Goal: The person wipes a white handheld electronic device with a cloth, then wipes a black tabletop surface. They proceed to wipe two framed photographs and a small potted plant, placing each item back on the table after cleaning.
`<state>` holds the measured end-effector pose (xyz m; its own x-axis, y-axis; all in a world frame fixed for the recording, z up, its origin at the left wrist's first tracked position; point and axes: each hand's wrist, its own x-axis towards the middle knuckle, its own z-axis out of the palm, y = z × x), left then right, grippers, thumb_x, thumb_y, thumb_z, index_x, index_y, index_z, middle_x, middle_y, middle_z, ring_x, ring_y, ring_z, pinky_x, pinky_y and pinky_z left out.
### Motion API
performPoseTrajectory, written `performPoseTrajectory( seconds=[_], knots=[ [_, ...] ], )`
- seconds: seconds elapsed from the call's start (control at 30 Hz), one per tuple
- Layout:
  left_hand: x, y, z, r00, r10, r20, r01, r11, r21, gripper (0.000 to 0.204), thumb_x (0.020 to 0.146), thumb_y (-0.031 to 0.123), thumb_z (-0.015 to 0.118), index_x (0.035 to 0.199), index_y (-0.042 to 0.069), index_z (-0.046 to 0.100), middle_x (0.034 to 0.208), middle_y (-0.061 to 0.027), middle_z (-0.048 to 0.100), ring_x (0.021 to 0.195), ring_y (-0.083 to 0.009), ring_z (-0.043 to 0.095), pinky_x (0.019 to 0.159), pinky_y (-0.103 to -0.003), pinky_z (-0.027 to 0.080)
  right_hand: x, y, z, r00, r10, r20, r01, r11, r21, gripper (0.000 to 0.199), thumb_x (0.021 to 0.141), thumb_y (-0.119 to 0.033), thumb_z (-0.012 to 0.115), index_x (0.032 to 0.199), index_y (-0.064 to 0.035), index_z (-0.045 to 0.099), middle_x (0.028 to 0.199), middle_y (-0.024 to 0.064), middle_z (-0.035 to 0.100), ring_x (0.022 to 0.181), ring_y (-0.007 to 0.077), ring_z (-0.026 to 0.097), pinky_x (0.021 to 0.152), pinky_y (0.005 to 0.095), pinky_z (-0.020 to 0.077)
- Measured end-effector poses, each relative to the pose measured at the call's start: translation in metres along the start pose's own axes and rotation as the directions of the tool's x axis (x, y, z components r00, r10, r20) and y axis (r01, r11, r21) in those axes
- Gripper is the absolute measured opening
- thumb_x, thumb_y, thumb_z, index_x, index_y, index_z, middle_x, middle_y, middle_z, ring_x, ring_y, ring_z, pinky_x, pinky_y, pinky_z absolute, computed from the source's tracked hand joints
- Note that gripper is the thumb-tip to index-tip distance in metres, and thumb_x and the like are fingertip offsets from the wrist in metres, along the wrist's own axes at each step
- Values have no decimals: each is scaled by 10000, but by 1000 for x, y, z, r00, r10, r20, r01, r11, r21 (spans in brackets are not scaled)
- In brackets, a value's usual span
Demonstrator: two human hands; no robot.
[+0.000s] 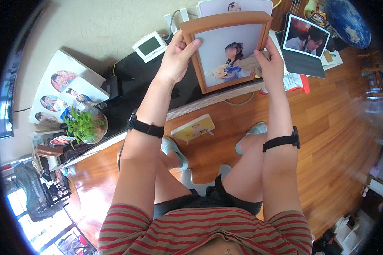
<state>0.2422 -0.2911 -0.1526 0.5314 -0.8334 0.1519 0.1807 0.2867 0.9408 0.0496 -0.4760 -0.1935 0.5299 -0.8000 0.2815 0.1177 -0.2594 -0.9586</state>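
Note:
Both hands hold up a brown wooden picture frame (pixel 217 51), tilted above the black cabinet top. Behind its glass is a photo of a child in a blue dress with flowers. My left hand (pixel 176 58) grips the left side, thumb on the front and fingers partly hidden behind. Around the right side my right hand (pixel 271 63) is closed, its thumb on the front. A tan patch (pixel 252 64) shows beside that thumb; whether it is a cloth or a reflection I cannot tell.
The black cabinet (pixel 134 80) carries a white device (pixel 149 46), white photo panels (pixel 68 80) and a potted plant (pixel 84 125). At right are a tablet (pixel 306 38) and a globe (pixel 348 21). Beneath the cabinet edge, a yellow picture (pixel 193 128) stands near my feet.

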Motion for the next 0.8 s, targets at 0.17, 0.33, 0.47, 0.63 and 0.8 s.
performPoseTrajectory(
  seconds=[0.17, 0.33, 0.47, 0.63, 0.8],
  knots=[
    [2, -1, -11, 1000, -18, -8, 18, 999, -50, 394, 957, 179, 622, 1310, 73, 483, 1166, -38, 603, 1115, -124, 547, 979, -312, 429, -2, 8, 6, 999, 5, 47, 1, 990, -139, 648, 864, -79, 675, 1445, -21, 395, 1415, 184, 489, 1269, 229, 500, 1023, 316, 412],
    [2, 2, -16, 998, -56, -9, 57, 997, 52, 480, 954, 201, 627, 1385, 104, 439, 1228, -56, 589, 1155, -143, 539, 1017, -336, 416, -6, 11, 11, 998, 10, 57, 5, 966, -260, 730, 852, -117, 694, 1482, -46, 332, 1435, 203, 459, 1311, 263, 465, 1063, 344, 380],
    [-10, -2, -20, 984, 32, -177, -16, 996, 88, 547, 949, 247, 633, 1428, 113, 404, 1274, -85, 572, 1182, -171, 533, 1027, -339, 413, -8, 12, 6, 1000, 18, 24, -10, 957, -290, 781, 832, -165, 717, 1492, -63, 313, 1426, 205, 468, 1326, 290, 450, 1082, 361, 359],
    [-98, -29, -55, 937, 87, -337, 24, 950, 312, 406, 957, 308, 611, 1232, 16, 541, 1028, -85, 649, 907, -154, 621, 780, -289, 507, -15, 6, -23, 996, -66, -58, 38, 919, -393, 620, 833, -165, 689, 1407, -108, 460, 1277, 94, 613, 1143, 223, 579, 975, 320, 438],
    [-226, -114, -81, 866, -186, -464, 499, 304, 811, 392, 813, 279, 743, 1117, 53, 642, 920, -126, 692, 837, -237, 660, 764, -350, 529, -30, -9, -58, 997, 71, -32, -75, 988, -132, 414, 859, -23, 577, 1272, -54, 590, 1083, 39, 693, 910, 76, 578, 812, 213, 444]
  ],
)
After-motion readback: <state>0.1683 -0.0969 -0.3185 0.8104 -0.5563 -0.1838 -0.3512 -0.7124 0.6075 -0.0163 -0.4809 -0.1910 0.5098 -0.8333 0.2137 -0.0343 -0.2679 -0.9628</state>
